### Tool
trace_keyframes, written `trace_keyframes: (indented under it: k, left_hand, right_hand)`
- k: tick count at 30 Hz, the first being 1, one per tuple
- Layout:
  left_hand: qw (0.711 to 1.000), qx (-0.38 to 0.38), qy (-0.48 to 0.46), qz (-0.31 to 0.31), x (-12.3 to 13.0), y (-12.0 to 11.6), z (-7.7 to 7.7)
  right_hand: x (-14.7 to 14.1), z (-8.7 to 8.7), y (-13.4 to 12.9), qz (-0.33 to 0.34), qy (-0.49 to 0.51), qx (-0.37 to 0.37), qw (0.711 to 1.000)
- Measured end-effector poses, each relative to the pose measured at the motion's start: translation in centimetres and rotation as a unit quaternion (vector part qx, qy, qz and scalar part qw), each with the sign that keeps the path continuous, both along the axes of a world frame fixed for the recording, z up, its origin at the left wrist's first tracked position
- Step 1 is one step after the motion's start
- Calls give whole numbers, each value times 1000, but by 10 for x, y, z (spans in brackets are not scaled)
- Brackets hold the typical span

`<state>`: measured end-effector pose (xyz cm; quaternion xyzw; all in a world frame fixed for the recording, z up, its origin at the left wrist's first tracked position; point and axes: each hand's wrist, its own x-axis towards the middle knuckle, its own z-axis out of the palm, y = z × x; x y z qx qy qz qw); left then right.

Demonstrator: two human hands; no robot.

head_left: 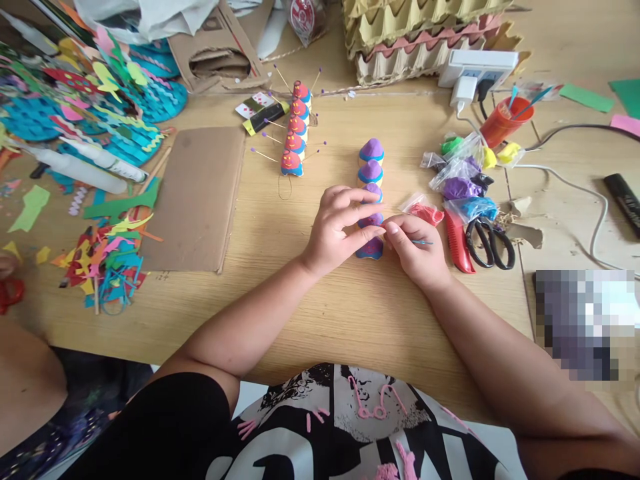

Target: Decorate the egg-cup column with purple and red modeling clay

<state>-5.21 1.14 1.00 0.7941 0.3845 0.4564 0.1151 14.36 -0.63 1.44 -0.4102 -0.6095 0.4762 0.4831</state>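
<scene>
My left hand [343, 223] reaches over a strip of egg carton [371, 170] with purple modelling clay on its bumps and blue around them. Its fingers are apart, with the thumb tip close to my right fingertips. My right hand [417, 252], closed in a pinch at the strip's right edge, holds a thin blue stick [424, 242]. Whether a bit of clay is between the fingertips is too small to tell. Farther left stands another egg-carton strip, a caterpillar [295, 130] with red smiling faces and purple-tipped sticks at its sides.
Right of my hands lie bagged clay [460, 187], black-handled scissors [487, 243] and a red cup [506, 121]. Egg cartons [415, 37] and a power strip [477, 67] stand behind. Cardboard [195, 200] and paper scraps [107, 260] lie left. Another person sits at far left.
</scene>
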Motion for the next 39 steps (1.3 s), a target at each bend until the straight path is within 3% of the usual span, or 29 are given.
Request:
trace_keyframes:
  k: [7, 20, 25, 39]
  left_hand:
    - [1000, -29, -5, 4, 2, -1, 1]
    - [999, 35, -20, 0, 3, -1, 0]
    - [1000, -3, -19, -6, 3, -2, 2]
    - [999, 21, -44, -18, 6, -1, -1]
  right_hand:
    - [1, 0, 1, -5, 8, -10, 1000]
    - [0, 4, -1, 30, 16, -1, 999]
    - [0, 1, -1, 17, 27, 4, 999]
    - [0, 4, -1, 8, 23, 2, 1000]
